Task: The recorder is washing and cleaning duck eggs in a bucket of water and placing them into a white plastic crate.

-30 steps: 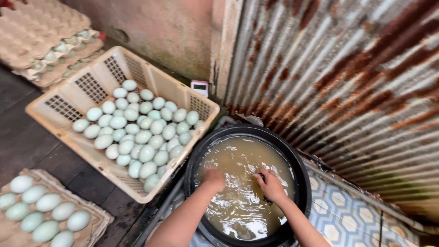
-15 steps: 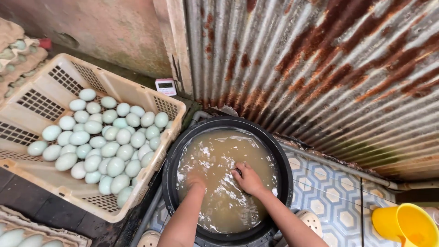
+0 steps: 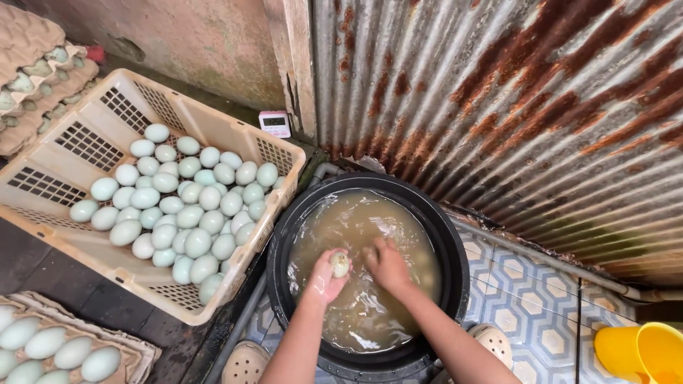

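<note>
Pale egg [image 3: 341, 264] cupped in left hand [image 3: 326, 279], fingers curled round it just above the murky brown water in the black round tub [image 3: 455, 245]; right hand [image 3: 388, 264] just beside, fingers bent and pressed together over the surface, whether gripping anything cannot be told. Probably light, wet and slick, thin-shelled and quick to crack: best cradled round the middle in a loose palm, not pinched at the ends or knocked on the tub rim. More pale blue-green eggs [image 3: 186, 203] heaped in the beige plastic crate [image 3: 85, 242] touching the tub's left side.
</note>
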